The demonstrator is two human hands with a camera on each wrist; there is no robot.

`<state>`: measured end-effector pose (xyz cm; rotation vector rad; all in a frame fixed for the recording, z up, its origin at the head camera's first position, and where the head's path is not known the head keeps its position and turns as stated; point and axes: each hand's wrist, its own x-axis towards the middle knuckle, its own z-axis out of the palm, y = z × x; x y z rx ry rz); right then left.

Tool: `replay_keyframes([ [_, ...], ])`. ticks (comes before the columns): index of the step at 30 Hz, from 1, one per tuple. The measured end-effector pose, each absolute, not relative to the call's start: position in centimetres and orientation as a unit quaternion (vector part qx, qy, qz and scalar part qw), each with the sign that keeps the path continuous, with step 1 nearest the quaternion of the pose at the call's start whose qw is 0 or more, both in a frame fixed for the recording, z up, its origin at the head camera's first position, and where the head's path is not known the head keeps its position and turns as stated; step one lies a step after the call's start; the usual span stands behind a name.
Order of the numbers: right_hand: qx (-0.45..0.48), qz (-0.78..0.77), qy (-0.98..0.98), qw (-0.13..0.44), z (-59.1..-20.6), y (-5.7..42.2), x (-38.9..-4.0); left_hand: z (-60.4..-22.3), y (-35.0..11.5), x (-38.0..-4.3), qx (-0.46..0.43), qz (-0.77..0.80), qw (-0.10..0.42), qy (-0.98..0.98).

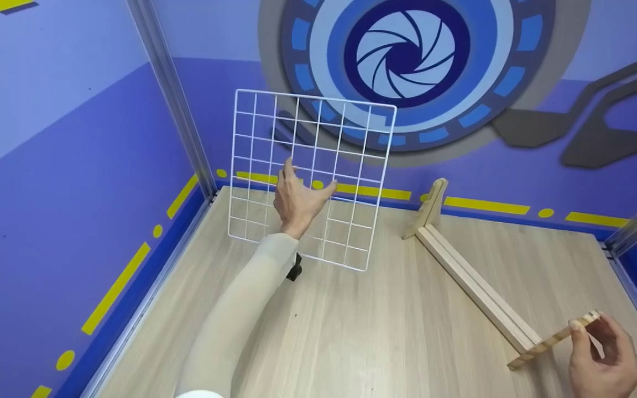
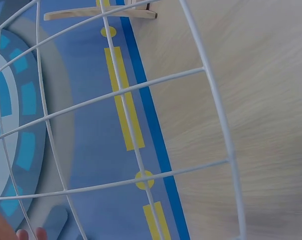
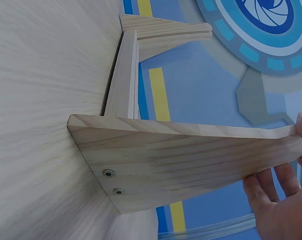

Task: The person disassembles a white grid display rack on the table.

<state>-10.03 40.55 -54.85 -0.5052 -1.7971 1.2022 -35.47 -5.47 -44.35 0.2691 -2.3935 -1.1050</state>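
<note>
A white wire grid panel (image 1: 351, 221) stands upright, slightly tilted, in the left half of the head view. My left hand (image 1: 298, 200) grips it near the middle, thumb spread to the right and one finger pointing up along the wires. Fingertips of this hand show at the lower left corner of the left wrist view. On the right lies a wooden stand: a long bar (image 1: 479, 290) joining two end pieces. My right hand (image 1: 605, 354) pinches the tip of the near end piece (image 3: 181, 155) between thumb and fingers. The far end piece (image 1: 429, 209) slants upward near the back wall.
The pale wooden tabletop (image 1: 340, 337) spreads beneath everything. Behind it rises a blue and purple printed wall (image 1: 219, 83), with another wall (image 1: 75, 166) on the left. A metal post (image 1: 175, 94) marks the back left corner. Two screws (image 3: 108, 173) sit in the near end piece.
</note>
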Motion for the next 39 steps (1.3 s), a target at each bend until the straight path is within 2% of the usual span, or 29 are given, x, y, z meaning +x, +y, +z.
replay_keyframes([
  [24, -0.188, 0.481, -0.727, 0.453, -55.1, 40.6, -10.1, -47.0, -7.0, -35.1, 0.126, -0.399, 0.203, -0.885],
  [35, -0.196, 0.480, -0.733, 0.441, -55.0, 40.6, -10.1, -48.6, -7.2, -35.0, 0.114, -0.393, 0.218, -0.886],
  [39, -0.198, 0.480, -0.732, 0.440, -55.0, 40.6, -10.0, -49.7, -7.1, -34.8, 0.107, -0.402, 0.242, -0.877],
])
